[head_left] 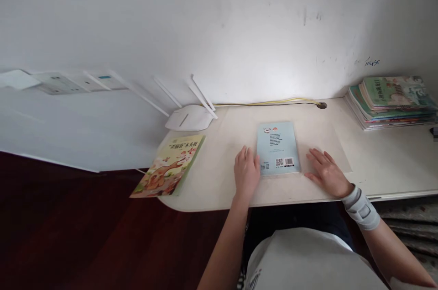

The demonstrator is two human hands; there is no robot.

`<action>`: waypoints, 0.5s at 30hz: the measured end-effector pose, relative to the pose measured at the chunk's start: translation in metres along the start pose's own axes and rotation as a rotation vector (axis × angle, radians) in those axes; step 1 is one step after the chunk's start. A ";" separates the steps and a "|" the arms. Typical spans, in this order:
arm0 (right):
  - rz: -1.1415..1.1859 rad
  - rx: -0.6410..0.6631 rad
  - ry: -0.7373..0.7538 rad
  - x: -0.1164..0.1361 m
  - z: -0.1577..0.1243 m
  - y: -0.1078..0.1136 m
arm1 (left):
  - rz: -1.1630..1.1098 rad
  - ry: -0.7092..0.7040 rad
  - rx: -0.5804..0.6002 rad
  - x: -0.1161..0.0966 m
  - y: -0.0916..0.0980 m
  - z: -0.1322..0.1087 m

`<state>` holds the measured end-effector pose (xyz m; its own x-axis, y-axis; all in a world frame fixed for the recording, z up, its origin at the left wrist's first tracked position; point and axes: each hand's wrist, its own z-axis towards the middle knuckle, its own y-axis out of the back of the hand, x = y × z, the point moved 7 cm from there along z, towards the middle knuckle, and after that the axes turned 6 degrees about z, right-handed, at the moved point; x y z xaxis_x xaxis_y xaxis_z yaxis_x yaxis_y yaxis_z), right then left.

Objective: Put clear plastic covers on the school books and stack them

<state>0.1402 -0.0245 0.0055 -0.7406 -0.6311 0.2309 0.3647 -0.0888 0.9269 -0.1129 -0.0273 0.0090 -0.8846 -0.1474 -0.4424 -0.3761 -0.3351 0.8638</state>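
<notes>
1. Pale blue paperback book point(278, 148) lies flat, back cover up, QR code & barcode near its lower edge, mid-desk close to the front of a cream round-cornered desk point(212, 194).
2. L hand point(245, 173): released, open, palm down on desk, grasping nothing; fingers just beside book's left edge, contact hard to tell.
3. R hand point(328, 172): released, open, palm down, fingers spread, just right of book, not touching it. Grey fabric wrist brace point(361, 208) on that wrist.
4. Yellow-green illustrated picture book point(169, 166) lies angled at desk's left end, overhanging above dark reddish wood floor point(68, 230).
5. White router w/ thin antennas point(189, 118) sits against wall; multicoloured stack of thin books point(392, 102) at right rear.
6. Risks: a bump could tip overhanging picture book to floor; a careless push toward desk front could send blue book off edge; a stray reach could slide loose stack.
</notes>
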 end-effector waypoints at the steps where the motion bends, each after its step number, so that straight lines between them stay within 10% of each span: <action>1: 0.001 0.008 0.009 0.005 0.004 -0.002 | 0.047 -0.013 0.003 0.000 -0.003 -0.002; 15: -0.022 0.059 0.052 0.026 0.015 -0.024 | -0.003 -0.007 0.060 0.000 -0.010 -0.010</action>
<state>0.1034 -0.0275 -0.0061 -0.7171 -0.6687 0.1962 0.3134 -0.0581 0.9478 -0.1069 -0.0333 -0.0018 -0.8854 -0.1401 -0.4432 -0.3942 -0.2788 0.8757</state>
